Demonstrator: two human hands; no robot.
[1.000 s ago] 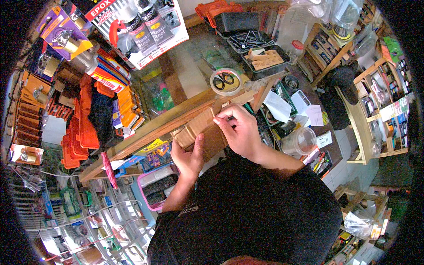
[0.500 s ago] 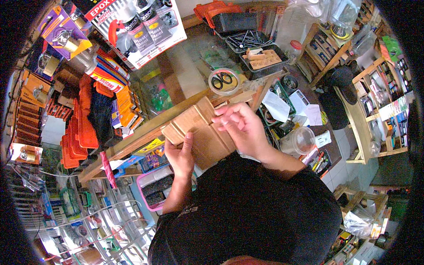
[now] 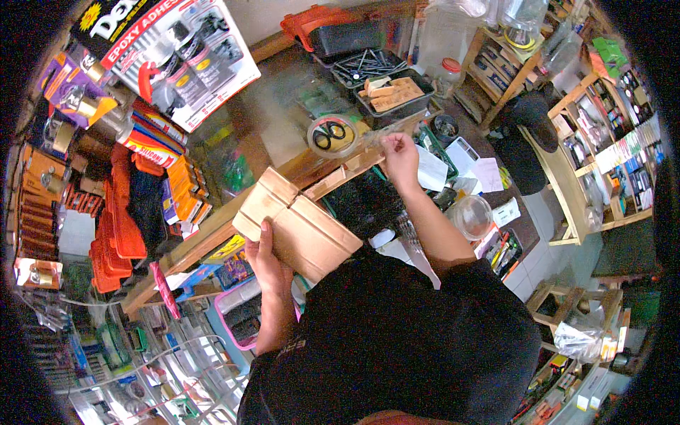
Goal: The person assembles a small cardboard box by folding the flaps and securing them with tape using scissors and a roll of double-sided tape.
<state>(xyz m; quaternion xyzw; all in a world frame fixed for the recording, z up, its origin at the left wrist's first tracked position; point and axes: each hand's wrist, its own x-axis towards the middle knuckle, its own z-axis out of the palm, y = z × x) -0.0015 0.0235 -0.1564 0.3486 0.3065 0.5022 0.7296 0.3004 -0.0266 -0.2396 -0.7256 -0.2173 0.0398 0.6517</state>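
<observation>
My left hand (image 3: 269, 265) grips a brown cardboard box (image 3: 312, 237) at its left edge, thumb laid over the top face. The box is flat, with a crease or slit across it, and is held in front of my chest. Away from it, up and to the right, my right hand (image 3: 401, 159) has its fingers pinched together beside the counter edge. Whatever lies between those fingertips is too small or too clear to name. Close by on the counter, a round clear tub (image 3: 351, 146) holds black-handled scissors (image 3: 329, 134).
Black trays of screws (image 3: 368, 67) and wooden pieces (image 3: 389, 95) stand on the glass-topped counter (image 3: 283, 106). A large packaged adhesive card (image 3: 205, 78) rises at the left. Papers (image 3: 431, 170) and a clear jar (image 3: 471, 216) lie at the right, with shelves beyond.
My right hand has left the box and moved up and to the right, fingers pinched. The box has turned in my left hand, showing more of its top face. The view has shifted slightly.
</observation>
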